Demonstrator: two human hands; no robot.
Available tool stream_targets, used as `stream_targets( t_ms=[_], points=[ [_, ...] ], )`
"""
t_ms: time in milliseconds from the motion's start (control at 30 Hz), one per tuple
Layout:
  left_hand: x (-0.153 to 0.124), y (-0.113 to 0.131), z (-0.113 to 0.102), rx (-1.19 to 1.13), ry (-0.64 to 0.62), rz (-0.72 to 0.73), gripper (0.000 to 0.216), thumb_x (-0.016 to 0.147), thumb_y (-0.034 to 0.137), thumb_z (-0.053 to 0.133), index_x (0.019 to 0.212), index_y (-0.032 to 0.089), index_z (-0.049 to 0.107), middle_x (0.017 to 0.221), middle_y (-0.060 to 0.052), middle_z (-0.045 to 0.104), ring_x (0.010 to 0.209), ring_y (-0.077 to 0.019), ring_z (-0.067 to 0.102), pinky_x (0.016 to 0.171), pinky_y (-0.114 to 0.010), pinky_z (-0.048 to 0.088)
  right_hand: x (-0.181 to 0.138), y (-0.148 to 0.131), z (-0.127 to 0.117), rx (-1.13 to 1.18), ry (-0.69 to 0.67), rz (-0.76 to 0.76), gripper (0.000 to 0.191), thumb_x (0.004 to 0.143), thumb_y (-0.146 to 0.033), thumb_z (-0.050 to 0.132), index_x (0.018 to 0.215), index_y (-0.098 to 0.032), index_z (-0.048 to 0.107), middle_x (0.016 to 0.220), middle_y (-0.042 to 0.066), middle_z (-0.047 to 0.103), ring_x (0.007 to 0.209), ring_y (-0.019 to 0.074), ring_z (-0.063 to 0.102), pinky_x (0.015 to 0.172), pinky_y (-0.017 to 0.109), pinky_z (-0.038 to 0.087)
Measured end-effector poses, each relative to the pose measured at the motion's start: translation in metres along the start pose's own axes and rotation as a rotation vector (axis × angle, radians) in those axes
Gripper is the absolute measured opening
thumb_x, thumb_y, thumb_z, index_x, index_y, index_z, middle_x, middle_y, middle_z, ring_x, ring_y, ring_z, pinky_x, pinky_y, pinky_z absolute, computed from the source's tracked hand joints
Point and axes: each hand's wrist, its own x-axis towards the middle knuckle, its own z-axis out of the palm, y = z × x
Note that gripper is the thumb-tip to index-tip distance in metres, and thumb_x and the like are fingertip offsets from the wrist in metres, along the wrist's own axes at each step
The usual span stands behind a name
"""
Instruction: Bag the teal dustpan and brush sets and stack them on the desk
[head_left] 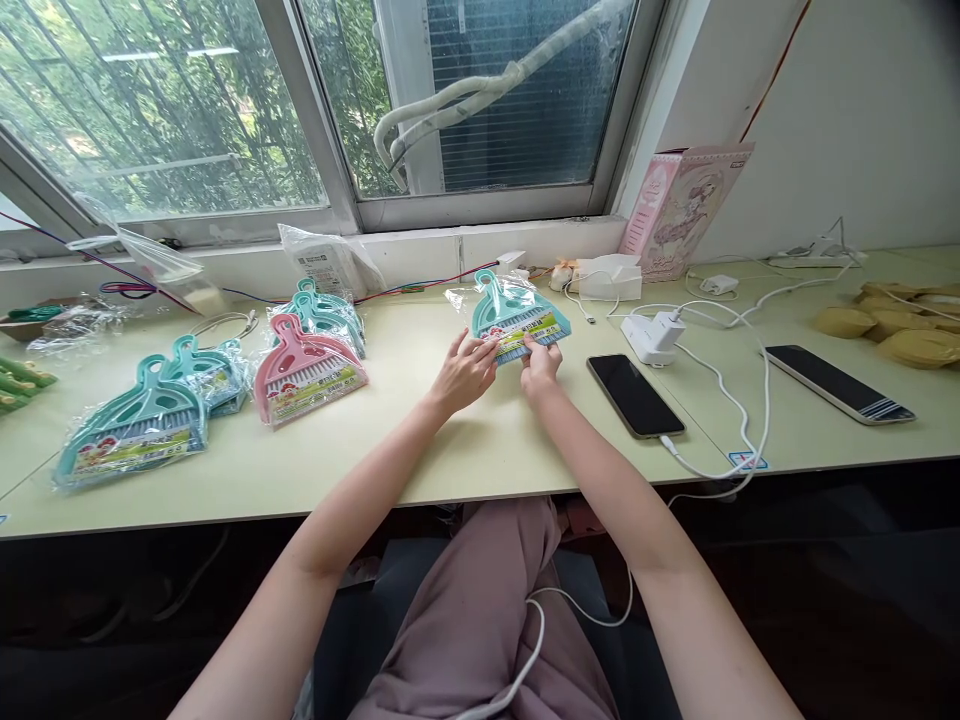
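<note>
your left fingers [484,352] and right fingers [553,354] grasp the near edge of the bagged teal dustpan set [517,308], its handle lying beyond them.

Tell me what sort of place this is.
Probably a small indoor workroom or office: a long table stands by a window, with a plugged-in phone and several bagged dustpan-and-brush sets on it.

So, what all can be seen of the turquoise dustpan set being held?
The turquoise dustpan set looks plastic, inside clear, shiny wrap. Its looped handle points toward the window; pale bristles and a yellow-green printed label show on top. Over the table, the left grip touches its left side; the right grip pinches its near edge.
</note>
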Motion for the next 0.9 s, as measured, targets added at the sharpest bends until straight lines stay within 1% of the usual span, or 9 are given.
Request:
stream_targets(
  t_ms=[67,167,233,267,367,400,467,600,900],
  points=[
    [0.000,0.002,0.004,-0.082,0.092,-0.065,0.041,0.101,0.028,0.043,0.139,0.022,0.057,0.145,-0.009,0.057,0.135,-0.0219,0.051,0.126,-0.049,0.022,-0.001,-0.003,0.001,0.010,0.009,0.018,0.034,0.073,-0.002,0.071,0.103,-0.018,0.064,0.098,0.002,0.073,0.091,0.0162,0.071,0.079,0.025,0.062],
    [0.005,0.001,0.010,-0.308,0.333,-0.409,0.051,0.101,0.034,0.046,0.150,0.020,0.041,0.157,-0.015,0.041,0.143,-0.0227,0.043,0.116,-0.043,0.039,-0.003,-0.006,0.002,0.011,-0.001,0.026,0.037,0.074,-0.001,0.069,0.106,-0.019,0.064,0.099,0.001,0.073,0.090,0.0154,0.072,0.080,0.025,0.062],
    [0.010,-0.004,0.013,-0.541,0.340,-0.634,0.055,0.100,0.036,0.048,0.151,0.019,0.038,0.156,-0.017,0.042,0.138,-0.0238,0.050,0.105,-0.039,0.049,-0.004,-0.007,0.002,0.022,-0.020,0.018,0.036,0.076,-0.003,0.070,0.107,-0.020,0.064,0.100,0.001,0.073,0.090,0.0154,0.072,0.080,0.026,0.062],
    [0.012,-0.006,0.015,-0.664,0.261,-0.681,0.052,0.100,0.037,0.049,0.148,0.018,0.043,0.150,-0.017,0.050,0.131,-0.0240,0.056,0.099,-0.037,0.052,-0.004,-0.007,0.002,0.029,-0.028,0.012,0.035,0.077,-0.005,0.071,0.108,-0.020,0.064,0.100,0.001,0.073,0.090,0.0154,0.072,0.081,0.026,0.062],
    [0.013,-0.011,0.021,-0.908,-0.046,-0.647,0.040,0.096,0.044,0.056,0.116,0.012,0.069,0.116,-0.014,0.073,0.102,-0.0229,0.070,0.090,-0.034,0.055,-0.007,-0.007,0.003,0.034,-0.056,-0.003,0.033,0.079,-0.010,0.074,0.109,-0.020,0.065,0.101,0.002,0.073,0.090,0.0154,0.072,0.083,0.026,0.061],
    [0.012,-0.011,0.023,-0.938,-0.096,-0.638,0.039,0.093,0.047,0.059,0.103,0.011,0.072,0.107,-0.014,0.076,0.094,-0.0222,0.071,0.087,-0.033,0.056,-0.008,-0.008,0.003,0.032,-0.063,-0.007,0.032,0.080,-0.011,0.074,0.109,-0.020,0.065,0.102,0.002,0.073,0.090,0.0154,0.072,0.083,0.026,0.061],
    [0.009,-0.007,0.026,-0.966,-0.108,-0.639,0.041,0.090,0.050,0.061,0.088,0.011,0.074,0.096,-0.013,0.077,0.082,-0.0203,0.071,0.081,-0.032,0.057,-0.009,-0.009,0.003,0.037,-0.072,-0.011,0.032,0.081,-0.012,0.074,0.110,-0.020,0.065,0.103,0.002,0.073,0.090,0.0154,0.072,0.083,0.026,0.061],
    [0.006,0.001,0.027,-0.991,-0.127,-0.562,0.042,0.092,0.048,0.055,0.084,0.013,0.076,0.089,-0.011,0.078,0.073,-0.0172,0.070,0.079,-0.031,0.057,-0.008,-0.013,0.002,0.060,-0.043,-0.001,0.034,0.082,-0.010,0.074,0.113,-0.021,0.065,0.102,0.002,0.073,0.088,0.0141,0.072,0.083,0.024,0.060],
    [0.003,0.012,0.020,-0.929,-0.243,-0.355,0.042,0.092,0.045,0.051,0.083,0.015,0.079,0.089,-0.007,0.078,0.074,-0.0173,0.069,0.080,-0.029,0.053,-0.008,-0.020,0.003,0.071,-0.051,0.019,0.037,0.082,-0.006,0.072,0.114,-0.022,0.064,0.098,0.000,0.073,0.086,0.0125,0.071,0.082,0.022,0.060]
  ],
)
